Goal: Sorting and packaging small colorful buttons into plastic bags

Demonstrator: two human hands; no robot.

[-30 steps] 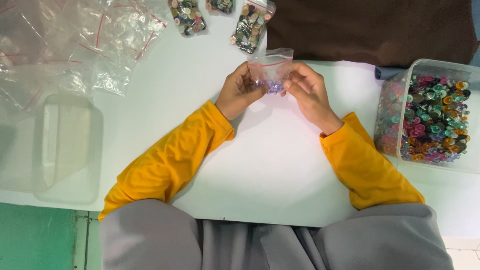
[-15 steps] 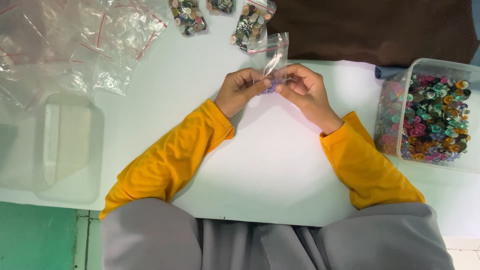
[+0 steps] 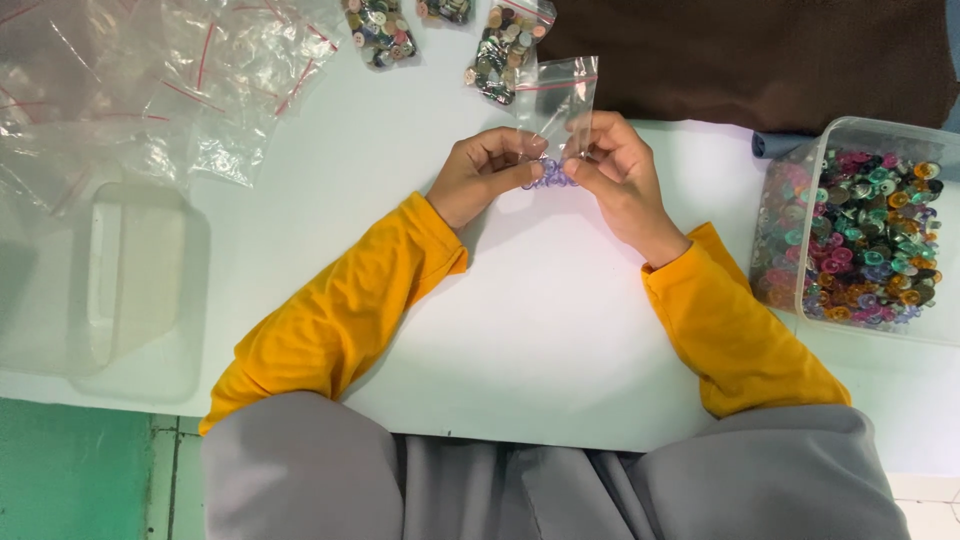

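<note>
- While the left hand [image 3: 487,172] and right hand [image 3: 617,165] pinched the small zip bag [image 3: 560,105] between fingertips above the white table [image 3: 520,320], the bag stood taller and flatter than half a second before, when it had been twisted edge-on; a second before, it had faced the camera lower down.
- Purple buttons [image 3: 549,176] sat bunched at the bag's bottom corner, just between the two hands; this suggested the contents had settled and the red-striped mouth was free to be pressed closed.
- Both hands' fingers were curled, gripping the bag's lower part.
- Whether the seal was closed could not be told; the clear film nearly vanished against the table.
- Filled button bags [image 3: 505,40] lay beyond, cut off by the frame's upper edge.
- Empty zip bags [image 3: 200,80] lay to the left, their number unclear.
- To the right, the button tub [image 3: 870,235] was cropped at the frame's edge.
</note>
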